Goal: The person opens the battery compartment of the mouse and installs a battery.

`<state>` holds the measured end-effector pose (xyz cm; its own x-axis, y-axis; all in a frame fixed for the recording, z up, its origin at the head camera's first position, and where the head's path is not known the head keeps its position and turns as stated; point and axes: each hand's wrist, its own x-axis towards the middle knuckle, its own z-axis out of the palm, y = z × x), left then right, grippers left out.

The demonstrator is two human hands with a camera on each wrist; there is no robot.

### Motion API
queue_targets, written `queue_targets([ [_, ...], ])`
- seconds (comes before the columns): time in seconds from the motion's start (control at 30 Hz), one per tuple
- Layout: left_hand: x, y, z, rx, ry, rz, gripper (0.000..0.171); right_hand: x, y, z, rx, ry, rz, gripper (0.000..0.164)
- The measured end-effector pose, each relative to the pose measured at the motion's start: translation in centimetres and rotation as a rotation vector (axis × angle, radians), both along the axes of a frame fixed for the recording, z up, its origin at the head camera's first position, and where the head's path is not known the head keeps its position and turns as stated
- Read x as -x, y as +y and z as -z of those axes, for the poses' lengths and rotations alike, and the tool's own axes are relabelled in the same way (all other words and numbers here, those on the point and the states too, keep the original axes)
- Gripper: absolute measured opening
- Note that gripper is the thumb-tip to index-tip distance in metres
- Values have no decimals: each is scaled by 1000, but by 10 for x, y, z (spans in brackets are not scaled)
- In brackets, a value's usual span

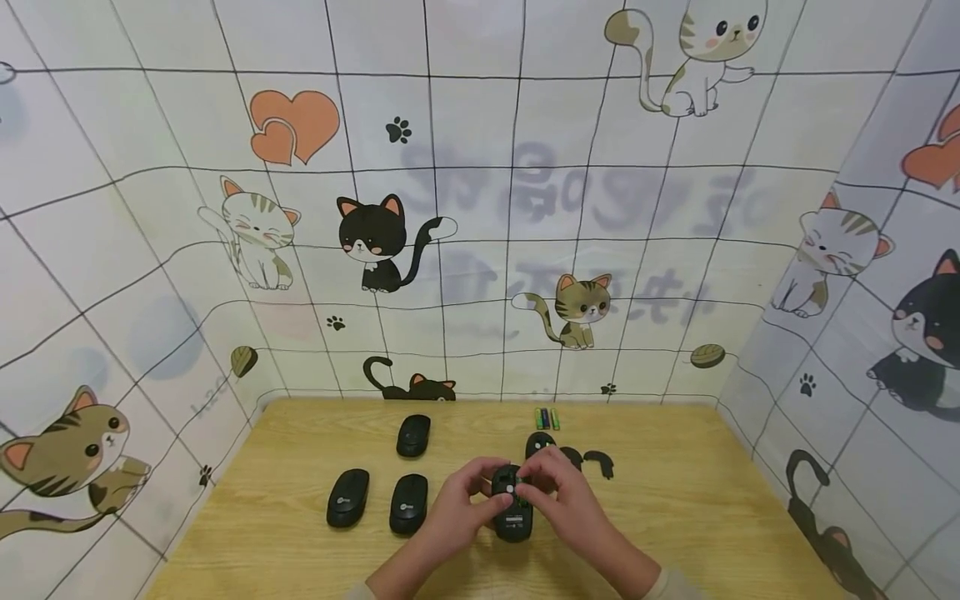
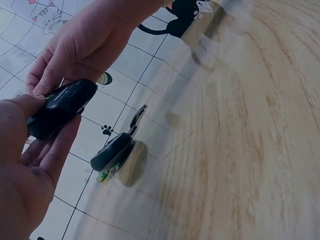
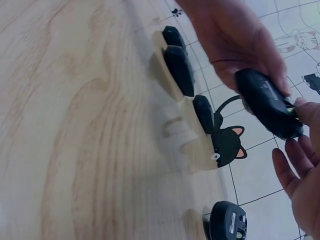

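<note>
- Mouse of black plastic [image 1: 514, 527], oval and label side up, sits between the two hands, apparently lifted off the pale wooden surface [image 1: 675, 525]; its long axis runs roughly away from the person, the open recess in its far half.
- Left hand [image 1: 467, 504] grips the mouse's left flank with curled fingers, thumb over the edge.
- Right hand [image 1: 562, 500] comes from the right, fingers bent at the recess, so the mouse lies just left of them. What looks like a green battery [image 3: 291, 111] shows beside the right thumb; whether it is pinched or only pressed, I cannot tell. The relation that matters: right thumb against recess.
- Three black rounded mice [image 1: 408, 505] stand apart on the left.
- Beyond the right hand: another upturned black mouse [image 1: 537, 442], a curved dark cover [image 1: 601, 463], then small green and dark cylindrical batteries [image 1: 546, 418].
</note>
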<state>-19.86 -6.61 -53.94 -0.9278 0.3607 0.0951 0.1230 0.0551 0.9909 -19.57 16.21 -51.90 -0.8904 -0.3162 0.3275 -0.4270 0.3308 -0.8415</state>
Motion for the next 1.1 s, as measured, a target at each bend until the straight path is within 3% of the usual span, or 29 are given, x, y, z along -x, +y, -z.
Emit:
queue_targets([
  [0.23,3,0,0,-29,-12,-4,40,-3,-4,5,-24,115,61,16],
  [0.43,3,2,-1,-41,-8,-12,40,-5,-5,5,-1,179,56,12],
  [0.63,3,3,-1,-47,4,-15,40,-4,-6,6,78,115,15,13],
  [1.1,3,2,-4,-34,11,-25,40,-5,-8,6,152,7,32,11],
])
